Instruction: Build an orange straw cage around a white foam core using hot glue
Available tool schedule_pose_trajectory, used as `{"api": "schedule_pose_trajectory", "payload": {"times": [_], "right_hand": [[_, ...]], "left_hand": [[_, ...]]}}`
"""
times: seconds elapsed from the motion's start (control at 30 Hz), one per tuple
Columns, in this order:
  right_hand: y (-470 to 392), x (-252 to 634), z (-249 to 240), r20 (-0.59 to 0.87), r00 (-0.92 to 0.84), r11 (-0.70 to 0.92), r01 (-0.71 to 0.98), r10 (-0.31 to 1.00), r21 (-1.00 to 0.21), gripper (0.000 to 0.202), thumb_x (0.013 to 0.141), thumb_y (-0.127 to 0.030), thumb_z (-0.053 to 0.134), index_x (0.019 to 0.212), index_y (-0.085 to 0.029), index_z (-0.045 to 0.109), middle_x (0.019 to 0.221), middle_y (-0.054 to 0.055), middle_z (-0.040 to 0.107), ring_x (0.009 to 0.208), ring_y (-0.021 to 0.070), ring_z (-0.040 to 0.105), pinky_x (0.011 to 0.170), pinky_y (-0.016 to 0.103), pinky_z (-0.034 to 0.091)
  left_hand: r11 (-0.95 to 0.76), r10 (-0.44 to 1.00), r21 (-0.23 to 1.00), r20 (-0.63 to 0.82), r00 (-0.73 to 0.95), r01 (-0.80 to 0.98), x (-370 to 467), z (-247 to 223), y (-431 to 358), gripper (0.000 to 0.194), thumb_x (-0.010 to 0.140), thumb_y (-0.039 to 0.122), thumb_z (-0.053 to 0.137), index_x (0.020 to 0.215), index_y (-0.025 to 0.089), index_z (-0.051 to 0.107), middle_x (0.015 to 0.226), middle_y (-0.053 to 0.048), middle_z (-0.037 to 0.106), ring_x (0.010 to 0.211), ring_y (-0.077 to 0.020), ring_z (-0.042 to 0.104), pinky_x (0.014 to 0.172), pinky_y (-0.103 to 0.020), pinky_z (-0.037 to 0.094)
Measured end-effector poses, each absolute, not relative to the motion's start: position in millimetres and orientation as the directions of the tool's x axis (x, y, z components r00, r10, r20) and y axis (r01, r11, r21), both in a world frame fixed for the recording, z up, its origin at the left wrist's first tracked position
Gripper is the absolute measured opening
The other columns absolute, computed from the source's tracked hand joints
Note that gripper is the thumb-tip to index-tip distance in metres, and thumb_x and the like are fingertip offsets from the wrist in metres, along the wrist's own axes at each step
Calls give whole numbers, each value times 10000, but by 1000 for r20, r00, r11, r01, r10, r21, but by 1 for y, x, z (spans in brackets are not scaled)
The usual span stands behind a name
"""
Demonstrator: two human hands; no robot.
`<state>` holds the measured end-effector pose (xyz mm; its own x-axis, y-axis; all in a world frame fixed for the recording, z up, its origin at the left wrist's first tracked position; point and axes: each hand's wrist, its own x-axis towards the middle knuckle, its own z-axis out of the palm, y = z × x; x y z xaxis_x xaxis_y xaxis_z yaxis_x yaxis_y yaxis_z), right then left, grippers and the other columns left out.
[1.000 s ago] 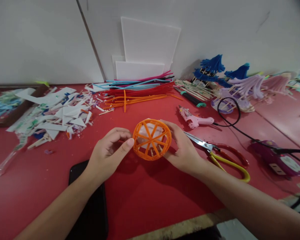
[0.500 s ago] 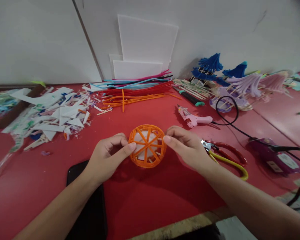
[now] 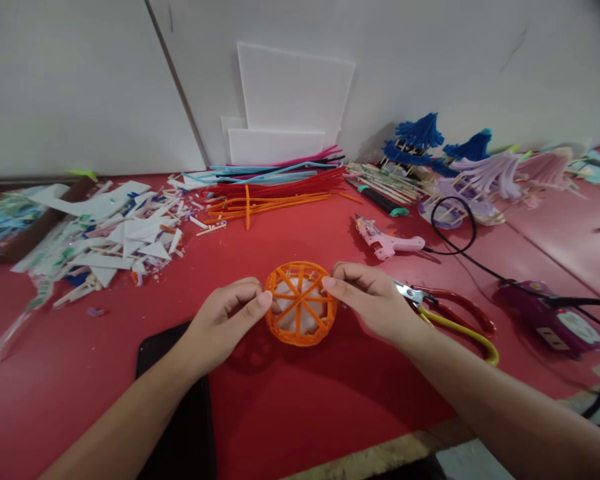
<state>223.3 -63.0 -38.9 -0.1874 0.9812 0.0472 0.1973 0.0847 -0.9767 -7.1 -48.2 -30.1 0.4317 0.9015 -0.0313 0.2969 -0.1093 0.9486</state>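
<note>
Between my two hands is a round orange wheel-shaped craft frame (image 3: 300,300), with spokes meeting at its centre. Through the gaps between the spokes a whitish base and short sticks show. My left hand (image 3: 233,317) pinches the frame's left rim between thumb and fingers. On the opposite side, my right hand (image 3: 367,297) grips the upper right rim, thumb on top. The frame is held above the red table, where its shadow falls. Fingertips behind the rim are partly hidden.
A pink glue gun (image 3: 387,240) and red-and-yellow-handled pliers (image 3: 455,317) lie right. A black phone-like slab (image 3: 180,427) is under my left forearm. White scraps (image 3: 130,237) spread left; coloured pipe cleaners (image 3: 280,180) lie behind. Blue umbrella-like models (image 3: 420,133) stand back right.
The orange frame has shifted slightly right and tilted, so its inner base and sticks show differently. Both hands keep hold of it. The whole view has shifted a little.
</note>
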Motion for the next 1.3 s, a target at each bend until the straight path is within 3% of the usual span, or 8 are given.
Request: {"api": "schedule_pose_trajectory", "payload": {"times": [0.2, 0.33, 0.4, 0.47, 0.57, 0.73, 0.93, 1.3], "right_hand": [[-47, 230, -20, 154, -155, 214, 528, 976, -822, 356, 908, -489, 501, 807, -180, 648, 748, 19, 655, 656, 131, 562, 581, 252, 407], [4, 228, 3, 311, -200, 366, 622, 929, -692, 233, 898, -355, 553, 1022, -176, 637, 887, 34, 724, 792, 142, 662, 711, 250, 480], [41, 219, 8, 288, -328, 433, 754, 900, -494, 231, 948, -277, 472, 1092, -174, 621, 903, 25, 729, 827, 127, 674, 753, 238, 488], [78, 205, 7, 257, -361, 439, 804, 896, -401, 199, 932, -202, 497, 1047, -162, 654, 939, 40, 728, 859, 143, 670, 785, 255, 489], [123, 180, -4, 176, -426, 460, 844, 887, -275, 163, 936, -211, 539, 1016, -153, 669, 1020, 62, 700, 948, 179, 653, 858, 320, 508], [152, 149, -21, 66, -479, 484, 870, 875, -91, 336, 938, -346, 576, 1224, -172, 562, 1234, 91, 587, 1038, 214, 615, 868, 428, 540], [156, 142, -20, 1, -502, 502, 864, 865, 35, 332, 935, -339, 580, 1217, -164, 567, 1224, 94, 593, 1035, 215, 618, 868, 421, 540], [158, 143, 4, 28, -515, 509, 853, 857, 112, 338, 936, -340, 579, 1225, -165, 561, 1221, 89, 594, 1031, 215, 619, 862, 425, 542]], "left_hand": [[-165, 944, 918, 42, 326, 360, -8, -35, -49, 389, 878, 441, 524, 602, 176, 595, 630, 13, 505, 595, -123, 465, 565, -239, 348], [-125, 980, 933, 64, 186, 337, -11, -42, -46, 332, 892, 442, 508, 708, 181, 599, 618, 17, 528, 610, -132, 493, 596, -242, 372], [-84, 991, 956, 52, 120, 280, -13, -43, -43, 272, 884, 439, 515, 926, 186, 605, 617, 28, 559, 620, -140, 533, 620, -244, 406], [-46, 996, 978, 29, 82, 205, -14, -44, -41, 315, 865, 436, 530, 1052, 184, 560, 599, 39, 570, 603, -141, 553, 616, -243, 428], [-8, 998, 994, 1, 63, 113, -15, -44, -38, 332, 837, 435, 554, 1044, 175, 552, 592, 38, 578, 579, -130, 552, 591, -230, 435], [22, 996, 998, -27, 89, 54, -14, -42, -37, 331, 798, 432, 609, 992, 167, 572, 587, 28, 589, 572, -125, 554, 583, -228, 440], [49, 990, 998, -53, 133, 34, -12, -41, -36, 351, 768, 455, 641, 952, 161, 584, 566, 29, 582, 547, -130, 551, 567, -245, 434], [42, 989, 998, -49, 140, 49, -12, -40, -37, 326, 767, 458, 641, 924, 176, 587, 570, 37, 581, 558, -130, 548, 588, -256, 435]]}}
